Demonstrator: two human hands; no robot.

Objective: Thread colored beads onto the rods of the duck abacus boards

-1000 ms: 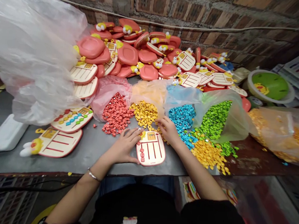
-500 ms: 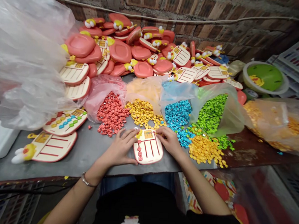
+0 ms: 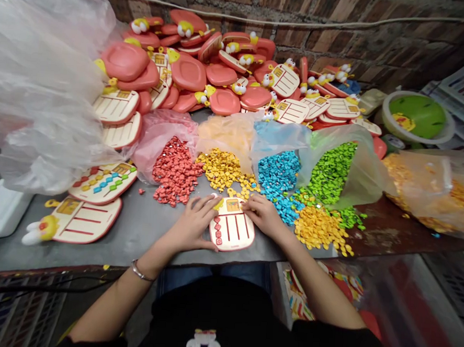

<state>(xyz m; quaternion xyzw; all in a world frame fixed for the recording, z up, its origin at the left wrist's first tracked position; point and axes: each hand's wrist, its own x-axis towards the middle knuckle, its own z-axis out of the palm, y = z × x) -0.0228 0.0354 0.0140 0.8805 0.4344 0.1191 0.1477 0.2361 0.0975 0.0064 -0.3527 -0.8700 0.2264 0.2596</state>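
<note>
A cream toy abacus board [image 3: 232, 230] with red rails lies on the grey table [image 3: 142, 231] in front of me; a few red beads sit on its left rail. My left hand [image 3: 191, 224] lies flat on the table against the board's left edge, fingers apart. My right hand [image 3: 263, 216] rests at the board's upper right corner with its fingers curled in a pinch; what they hold is too small to see. Just beyond are piles of red beads [image 3: 175, 171], yellow beads [image 3: 224, 169], blue beads [image 3: 279, 174] and green beads [image 3: 332, 172].
A heap of pink toy boards [image 3: 206, 75] fills the back by the brick wall. A filled board [image 3: 103, 182] and an empty board [image 3: 77, 220] lie at left under a big clear plastic bag [image 3: 45, 78]. Orange beads [image 3: 321, 228], a bagged orange pile [image 3: 439, 194] and a green bowl [image 3: 418, 117] stand right.
My right hand has come back from the yellow beads to the board's upper right corner. My left hand has stayed on the board's left edge. The view shifted slightly.
</note>
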